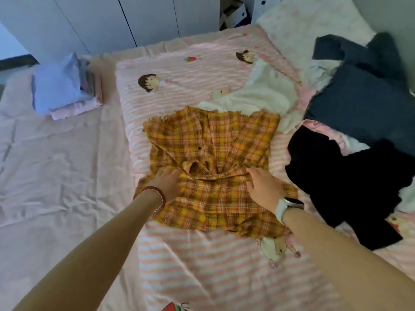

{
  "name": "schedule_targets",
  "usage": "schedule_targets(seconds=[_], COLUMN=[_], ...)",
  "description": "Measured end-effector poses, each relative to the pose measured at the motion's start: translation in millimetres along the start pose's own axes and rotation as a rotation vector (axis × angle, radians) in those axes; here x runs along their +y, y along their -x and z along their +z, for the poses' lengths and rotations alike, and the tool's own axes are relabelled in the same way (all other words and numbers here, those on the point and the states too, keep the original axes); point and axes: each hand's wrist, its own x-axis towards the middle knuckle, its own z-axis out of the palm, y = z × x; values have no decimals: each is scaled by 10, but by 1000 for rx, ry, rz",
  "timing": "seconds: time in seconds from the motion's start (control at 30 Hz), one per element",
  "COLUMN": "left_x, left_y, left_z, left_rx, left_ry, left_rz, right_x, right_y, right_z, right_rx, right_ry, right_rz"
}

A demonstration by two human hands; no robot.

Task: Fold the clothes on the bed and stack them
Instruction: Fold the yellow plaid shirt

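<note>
We list the bed from left to right, with clock directions taken from the plaid shirt at the centre.

1. Stack of folded clothes, at about 10 o'clock, well apart from the shirt. It lies on the plain pink sheet; a light blue piece is on top, with grey and pink layers under it.

2. Our left hand, at about 7 o'clock on the shirt. The palm is down and the fingers lie fairly straight and flat on the cloth. A red bead bracelet is on the wrist.

3. Yellow plaid shirt, spread on the pink striped cartoon-print quilt, with one sleeve folded across its middle.

4. Our right hand, at about 5 o'clock on the shirt. It presses down beside the folded sleeve, fingers loosely spread; we cannot tell whether the fingertips pinch the cloth. A white smartwatch is on the wrist.

5. White garment, at 1 o'clock, its edge under the shirt's far hem.

6. Black garment, at 3 o'clock, crumpled, just beside the shirt.

7. Dark grey-blue garment, at 2 o'clock, heaped beyond the black one.
</note>
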Motion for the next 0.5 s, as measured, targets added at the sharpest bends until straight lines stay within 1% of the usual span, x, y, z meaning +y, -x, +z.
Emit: schedule_targets(seconds=[0.2, 0.3, 0.37, 0.4, 0.5], left_x=[-107, -99, -58, -24, 44], left_y=[-809, -1008, -1007, -933, -510], left_z=[388, 479, 450, 409, 371], left_rx=[-41, -105, -87, -56, 101], left_ry=[-1, -35, -32, 23, 390], left_rz=[-128, -148, -131, -102, 43], right_x=[306, 327, 290, 257, 100], right_y=[-563, -646, -612, -551, -132], right_z=[406, 463, 427, 401, 379], right_rx=[-139, -126, -83, -42, 103], right_ry=[21, 30, 18, 0, -98], right_rz=[108, 50, -46, -96, -203])
